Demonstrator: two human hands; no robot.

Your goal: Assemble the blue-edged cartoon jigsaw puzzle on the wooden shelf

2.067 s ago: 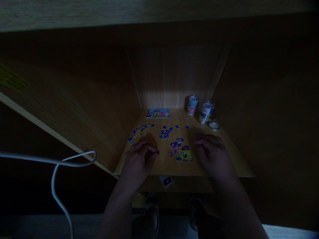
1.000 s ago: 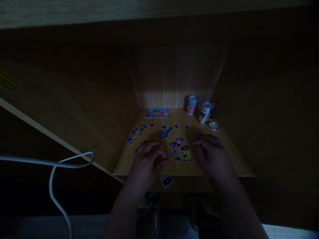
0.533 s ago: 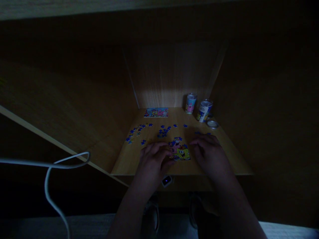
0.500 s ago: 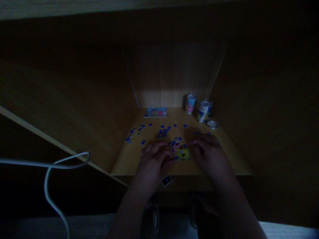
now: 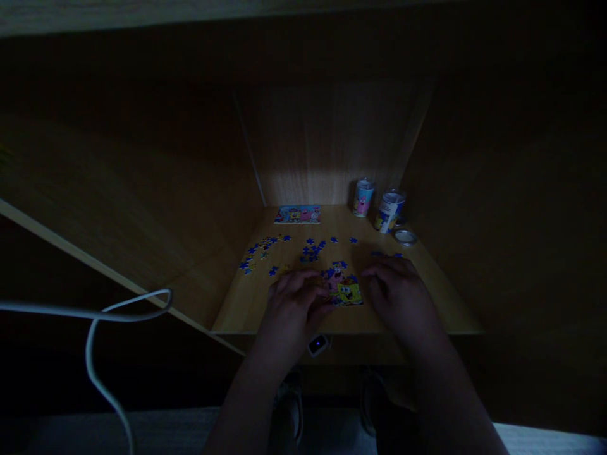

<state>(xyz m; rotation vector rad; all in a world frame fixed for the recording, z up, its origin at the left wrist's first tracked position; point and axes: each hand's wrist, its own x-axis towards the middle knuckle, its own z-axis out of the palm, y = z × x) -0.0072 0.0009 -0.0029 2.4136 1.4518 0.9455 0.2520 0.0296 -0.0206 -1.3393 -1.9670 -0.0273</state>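
A partly joined jigsaw puzzle (image 5: 348, 292) with a yellow and a pink cartoon figure lies near the front of the wooden shelf. My left hand (image 5: 294, 300) rests at its left edge, thumb and fingers closed about that side. Just off the right edge is my right hand (image 5: 396, 294), its fingers curled toward the thumb; whether a piece is between them is hidden in the dark. Loose puzzle pieces (image 5: 311, 251) lie behind the joined part. More pieces (image 5: 256, 249) form a curved row at the left, and a few blue ones (image 5: 398, 255) sit beyond my right hand.
A picture card (image 5: 298, 214) lies at the back. Two printed cans (image 5: 363, 198) (image 5: 389, 212) stand at the back right, with a round lid (image 5: 405, 237) beside them. Wooden walls enclose the shelf. A white cable (image 5: 95, 373) hangs at the left; a small device (image 5: 317, 344) sits below the front edge.
Both hands and the puzzle stay practically where they were. The view has shifted very slightly.
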